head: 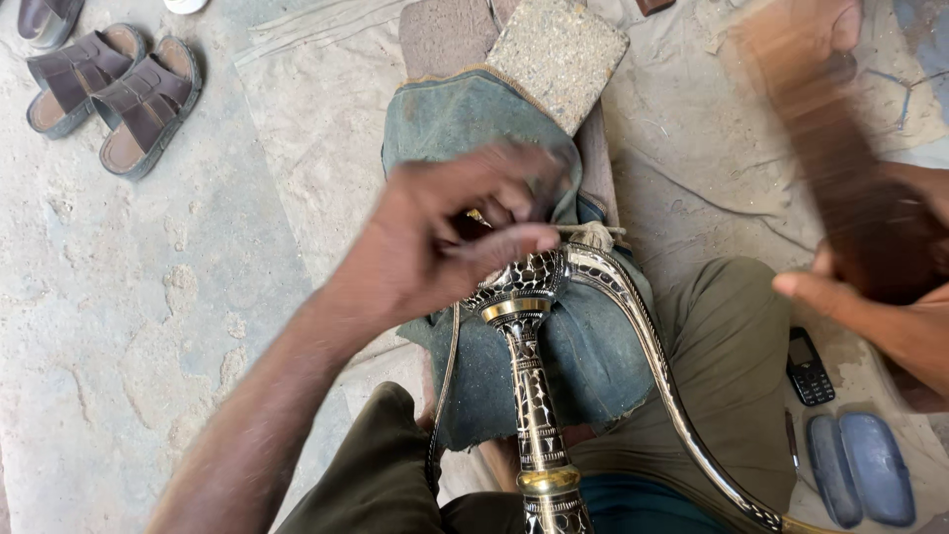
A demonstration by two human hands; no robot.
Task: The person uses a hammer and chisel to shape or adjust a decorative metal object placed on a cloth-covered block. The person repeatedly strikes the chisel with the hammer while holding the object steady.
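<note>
Gleaming metal pipe (539,396), black-patterned, brass-ringed, under left hand (445,237).

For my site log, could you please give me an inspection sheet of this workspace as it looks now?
Surface: dusty concrete floor with a grey ground sheet; a green cloth is draped over a block on the lap.
Job's things: ornate patterned metal piece with a curved metal arm, lying on the cloth.
Clutter: brown sandals, mobile phone, blue case, stone slab.
Hands: left hand pinches at the top of the metal piece; right hand holds a blurred brown wooden tool.
Cables: a thin cord beside the cloth.
Surroundings: nothing seen.
</note>
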